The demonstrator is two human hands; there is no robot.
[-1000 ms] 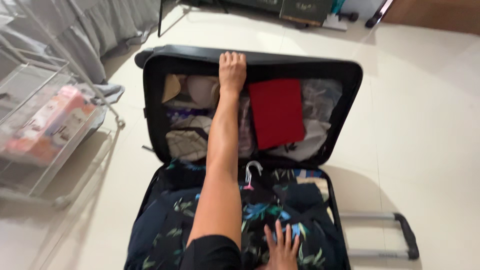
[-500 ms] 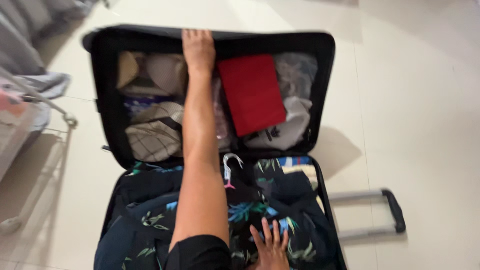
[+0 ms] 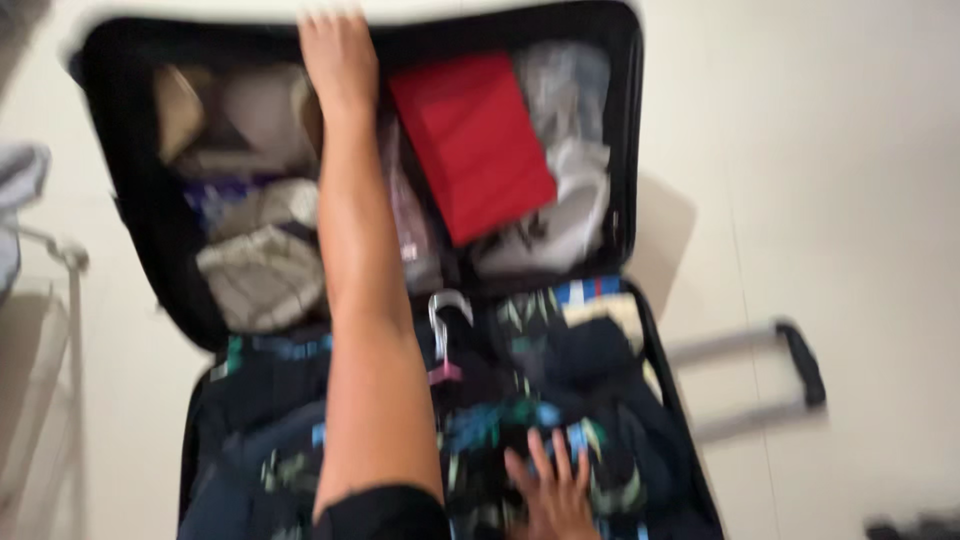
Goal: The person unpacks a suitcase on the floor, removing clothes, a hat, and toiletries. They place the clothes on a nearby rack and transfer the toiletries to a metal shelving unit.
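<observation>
A black suitcase lies open on the pale floor, blurred in this view. My left hand (image 3: 340, 55) grips the far edge of its raised lid (image 3: 120, 180), with my arm stretched across the case. Behind the lid's mesh sit a flat red item (image 3: 470, 140), white cloth (image 3: 560, 220) and a checked bundle (image 3: 260, 275). My right hand (image 3: 555, 490) lies flat, fingers spread, on dark leaf-print clothing (image 3: 590, 370) in the near half. A white hanger hook (image 3: 447, 310) pokes up by the hinge.
The suitcase's pull handle (image 3: 760, 385) sticks out to the right over the tiled floor. A metal rack leg (image 3: 60, 250) and a grey cloth (image 3: 20, 175) show at the left edge.
The lid, with my left hand on its edge, has come nearer and fills more of the view. The rack has slid out to the left. My right hand stays on the clothing.
</observation>
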